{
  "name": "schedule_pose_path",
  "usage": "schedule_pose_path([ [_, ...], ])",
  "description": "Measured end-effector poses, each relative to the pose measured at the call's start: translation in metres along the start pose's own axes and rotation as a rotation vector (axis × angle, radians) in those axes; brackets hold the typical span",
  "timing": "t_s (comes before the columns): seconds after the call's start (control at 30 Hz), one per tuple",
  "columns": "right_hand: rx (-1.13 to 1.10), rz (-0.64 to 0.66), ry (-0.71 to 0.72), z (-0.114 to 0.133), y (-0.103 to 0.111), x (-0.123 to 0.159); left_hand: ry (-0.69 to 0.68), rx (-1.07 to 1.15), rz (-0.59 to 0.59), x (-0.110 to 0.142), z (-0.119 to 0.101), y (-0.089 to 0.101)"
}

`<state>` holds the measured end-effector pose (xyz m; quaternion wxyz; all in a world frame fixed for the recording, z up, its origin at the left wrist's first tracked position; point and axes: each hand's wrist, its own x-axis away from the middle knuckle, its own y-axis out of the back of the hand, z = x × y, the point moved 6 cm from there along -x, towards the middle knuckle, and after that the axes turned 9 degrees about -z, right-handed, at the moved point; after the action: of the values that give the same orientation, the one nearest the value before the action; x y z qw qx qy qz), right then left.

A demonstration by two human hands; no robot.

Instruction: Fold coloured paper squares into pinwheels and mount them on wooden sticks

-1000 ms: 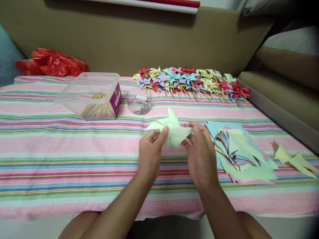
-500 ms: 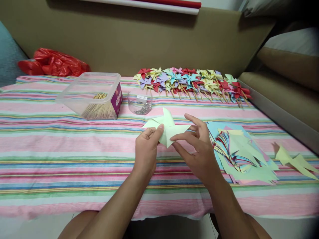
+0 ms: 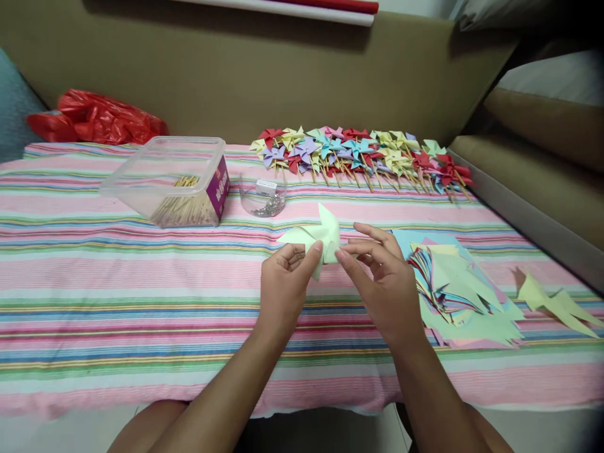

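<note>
A pale green paper pinwheel piece (image 3: 321, 237) is held above the striped tablecloth (image 3: 117, 283). My left hand (image 3: 283, 286) pinches its centre with the thumb on top. My right hand (image 3: 384, 286) meets it from the right, the thumb and forefinger pressing a folded flap onto the centre. Just right of my right hand lies a stack of cut coloured paper (image 3: 457, 289). A small clear cup of metal pins (image 3: 264, 196) stands beyond my hands.
A clear plastic box of wooden sticks (image 3: 172, 182) stands at the left back. A row of finished coloured pinwheels (image 3: 363, 154) lies along the far edge. A loose yellow cut sheet (image 3: 557, 305) lies at the right. A red plastic bag (image 3: 99, 118) sits back left.
My right hand has folded the right flap of the green paper inward to the centre, where its fingertips now meet my left thumb. The paper looks narrower than before.
</note>
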<state>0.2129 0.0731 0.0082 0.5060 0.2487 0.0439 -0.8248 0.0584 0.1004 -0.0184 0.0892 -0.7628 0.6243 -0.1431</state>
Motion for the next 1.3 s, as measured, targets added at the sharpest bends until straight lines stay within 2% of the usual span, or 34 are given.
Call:
schedule_pose_path([
  [0.27,0.006,-0.030,-0.096,-0.0056,0.0004,0.0004,0.010,-0.023,0.015,0.0049,0.0001,-0.0043],
  [1.03,0.002,-0.079,-0.075,-0.0062,-0.0057,0.0048,0.034,0.004,0.035,0.0073,0.0030,-0.0065],
  [1.3,0.041,-0.104,-0.101,-0.0049,-0.0055,0.0058,0.065,0.082,0.046,0.0070,0.0078,-0.0079],
])
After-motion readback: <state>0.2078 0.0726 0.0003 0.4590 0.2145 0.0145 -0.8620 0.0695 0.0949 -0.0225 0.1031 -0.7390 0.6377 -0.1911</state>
